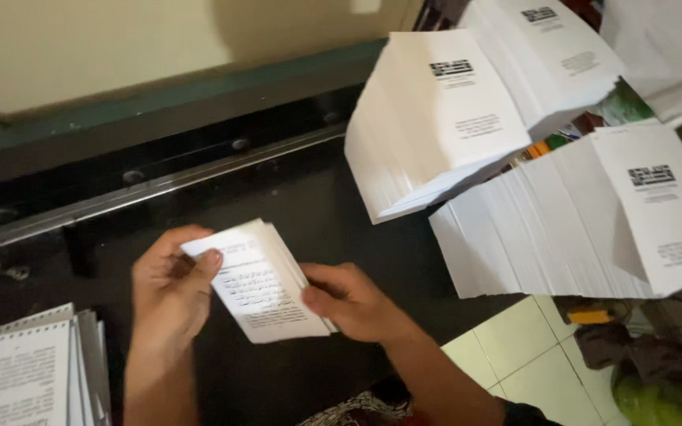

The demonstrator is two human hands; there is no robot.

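Observation:
A thick stack of small white printed sheets [266,292] is held above a dark table [317,213]. My left hand [169,288] grips its upper left corner, thumb on the top sheet. On the stack's right edge, my right hand [353,300] pinches it with fingers curled under. The top sheet shows lines of small print.
Tall slanted piles of white printed sheets [436,118] lean at the upper right, another pile [593,221] below them. A punched stack of pages [25,371] lies at the lower left. A metal rail [159,185] crosses the table's back. Tiled floor [515,355] and clutter sit at the lower right.

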